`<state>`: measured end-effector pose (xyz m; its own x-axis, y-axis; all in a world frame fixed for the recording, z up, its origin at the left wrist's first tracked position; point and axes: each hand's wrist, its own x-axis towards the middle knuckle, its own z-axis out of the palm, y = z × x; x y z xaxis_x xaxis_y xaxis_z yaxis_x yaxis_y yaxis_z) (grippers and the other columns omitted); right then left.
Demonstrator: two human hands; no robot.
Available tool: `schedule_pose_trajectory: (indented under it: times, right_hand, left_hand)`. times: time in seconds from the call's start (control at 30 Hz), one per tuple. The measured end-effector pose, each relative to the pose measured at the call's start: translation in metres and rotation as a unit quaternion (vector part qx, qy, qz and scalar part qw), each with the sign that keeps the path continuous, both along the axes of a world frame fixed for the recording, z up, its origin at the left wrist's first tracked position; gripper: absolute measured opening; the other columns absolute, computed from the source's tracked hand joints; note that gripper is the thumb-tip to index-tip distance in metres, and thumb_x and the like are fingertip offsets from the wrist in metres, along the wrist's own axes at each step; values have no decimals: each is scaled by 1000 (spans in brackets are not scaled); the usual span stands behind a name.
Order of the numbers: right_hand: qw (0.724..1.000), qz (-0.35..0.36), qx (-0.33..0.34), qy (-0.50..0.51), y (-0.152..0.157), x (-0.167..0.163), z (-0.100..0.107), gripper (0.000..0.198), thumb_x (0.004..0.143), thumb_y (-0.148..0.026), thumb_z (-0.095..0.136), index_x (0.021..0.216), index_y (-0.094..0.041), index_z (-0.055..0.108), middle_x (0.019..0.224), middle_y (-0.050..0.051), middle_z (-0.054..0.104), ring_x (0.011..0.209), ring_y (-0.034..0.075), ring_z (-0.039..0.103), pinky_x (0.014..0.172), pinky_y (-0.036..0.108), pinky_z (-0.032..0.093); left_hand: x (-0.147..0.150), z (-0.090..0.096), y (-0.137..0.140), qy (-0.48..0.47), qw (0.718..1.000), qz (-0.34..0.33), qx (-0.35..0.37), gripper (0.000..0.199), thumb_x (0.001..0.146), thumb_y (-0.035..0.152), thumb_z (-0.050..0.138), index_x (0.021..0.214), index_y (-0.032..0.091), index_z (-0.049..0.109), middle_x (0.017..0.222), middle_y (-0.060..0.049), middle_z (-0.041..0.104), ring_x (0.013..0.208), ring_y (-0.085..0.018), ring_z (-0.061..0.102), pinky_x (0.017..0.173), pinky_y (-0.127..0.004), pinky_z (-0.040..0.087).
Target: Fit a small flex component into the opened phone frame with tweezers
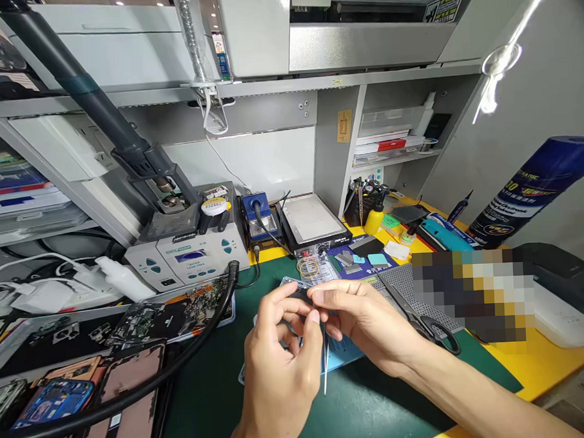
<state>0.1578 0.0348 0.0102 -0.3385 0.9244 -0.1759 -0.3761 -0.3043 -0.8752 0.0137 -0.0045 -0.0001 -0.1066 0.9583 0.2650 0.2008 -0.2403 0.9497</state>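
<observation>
My left hand (281, 355) and my right hand (364, 319) meet over the middle of the green mat (372, 403). Both are closed, fingertips together, around a small dark flat piece (301, 293); fingers hide most of it, and its kind does not show. Thin metal tweezers (325, 366) stick out below my right hand, pointing toward me; whether that hand grips them I cannot tell. Beneath the hands is a light blue surface (344, 354), partly covered. Black scissors (425, 326) lie just beyond my right wrist.
A black hose (201, 352) arcs across the left side, above phone parts (53, 400) and a tray of boards. Behind stand a rework station (191, 255), a soldering station (259, 217) and a heating plate (314, 221). A blue spray can (527, 192) stands at right.
</observation>
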Motion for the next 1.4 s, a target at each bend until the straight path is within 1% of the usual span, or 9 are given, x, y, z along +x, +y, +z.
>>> schedule_pose_trajectory:
  times: [0.1,0.17,0.43,0.7,0.83,0.97,1.1,1.27,1.4]
  right_hand:
    - [1000,-6,-2,11,1,0,0,15,79,-24,82,89,-13,82,68,0,66,63,9,53,53,20,39]
    - [1000,-5,-5,16,1,1,0,16,76,-21,84,89,-12,83,71,1,68,63,9,53,52,20,40]
    - [1000,-3,-14,27,0,0,2,9,75,-19,81,83,-14,82,65,-1,67,56,8,52,51,21,39]
    - [1000,9,-10,15,-1,0,5,8,78,-20,75,75,-13,78,63,-1,64,55,8,51,52,22,39]
    - [1000,10,1,-1,-2,1,4,9,78,-22,76,78,-13,79,64,0,66,58,9,53,52,22,40]
    - [999,-12,27,-27,-2,2,3,14,80,-26,80,86,-14,82,68,1,69,62,10,56,53,21,43]
    - [998,-30,43,-39,-3,0,4,24,79,-30,83,100,-18,81,69,-2,70,61,10,57,53,22,45]
    - [997,-25,49,-52,-5,-1,8,16,78,-30,82,80,-14,78,62,0,68,57,12,59,53,23,47]
    - [998,-11,49,-47,-5,-1,9,15,79,-29,79,78,-13,79,65,3,72,58,13,61,56,26,50]
  left_hand:
    - [-5,-2,3,0,1000,-12,-14,12,95,30,64,103,22,67,87,-3,76,74,-18,72,63,-27,55]
    - [-7,-2,4,1,1000,-15,-21,11,95,31,64,95,21,69,83,-3,77,68,-17,71,60,-27,54]
    - [-5,0,3,12,1000,-22,1,6,93,25,64,91,23,69,74,2,74,59,-11,65,56,-21,50]
    - [-3,5,3,22,998,-51,26,10,92,18,62,84,24,67,66,6,70,56,-8,64,54,-16,48]
    - [-3,7,2,25,998,-50,31,12,91,17,61,82,24,65,64,7,69,57,-9,64,55,-17,50]
    - [-4,4,3,30,998,-33,41,10,92,19,64,85,24,67,70,6,72,58,-10,66,57,-18,53]
    - [-5,0,4,45,995,-3,86,10,94,18,64,96,25,71,78,5,71,63,-10,69,58,-19,55]
    - [-7,-2,6,91,978,64,174,16,93,12,65,101,22,74,90,2,68,71,-8,67,62,-18,55]
    - [-6,-5,7,130,963,71,227,19,91,7,65,102,20,74,90,0,68,70,-9,63,61,-20,55]
